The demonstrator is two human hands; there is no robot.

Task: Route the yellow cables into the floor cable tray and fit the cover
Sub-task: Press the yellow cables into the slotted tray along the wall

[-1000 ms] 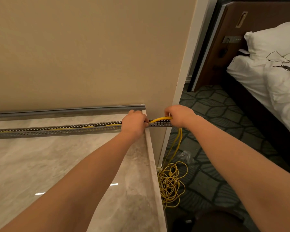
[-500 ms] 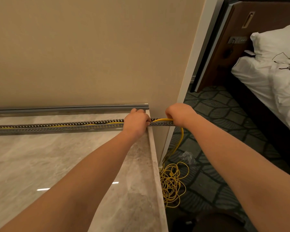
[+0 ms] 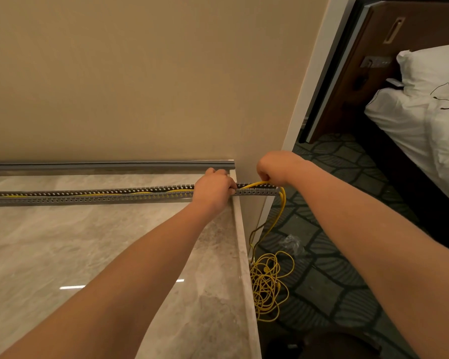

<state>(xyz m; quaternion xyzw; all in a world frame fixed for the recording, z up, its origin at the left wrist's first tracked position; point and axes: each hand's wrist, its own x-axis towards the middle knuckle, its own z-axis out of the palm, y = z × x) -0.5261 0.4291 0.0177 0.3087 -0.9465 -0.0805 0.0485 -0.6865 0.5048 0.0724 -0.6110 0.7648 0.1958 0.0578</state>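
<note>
Left hand (image 3: 213,189): closed over the slotted grey cable tray (image 3: 88,196) near the edge of the marble floor (image 3: 62,242); the fingers wrap down over the tray's far side and are mostly hidden, so what they pinch inside cannot be told.
Right hand (image 3: 275,168): curled into a fist just past the tray's right end, fingers gripping the yellow cables (image 3: 257,183) where they rise out of the tray.
Cable tray: lies on the marble floor, running from the left edge of the view to a little beyond the raised floor's edge, parallel to the beige wall (image 3: 140,86) and apart from it; its open top faces up.
Yellow cables: a stretch lies inside the tray, showing through the slots to the left of the left hand; past the right hand they bend over the tray's end and hang down to a loose tangled coil (image 3: 268,286) on the patterned carpet (image 3: 335,268).
Cover (image 3: 109,167): a long grey strip lying along the foot of the wall, behind the tray and not on it.
Bed (image 3: 412,120): white bedding and a pillow at the right, well apart from the hands, with a thin dark wire lying on it.
Near the coil: a small piece of clear crumpled plastic (image 3: 290,244) on the carpet.
</note>
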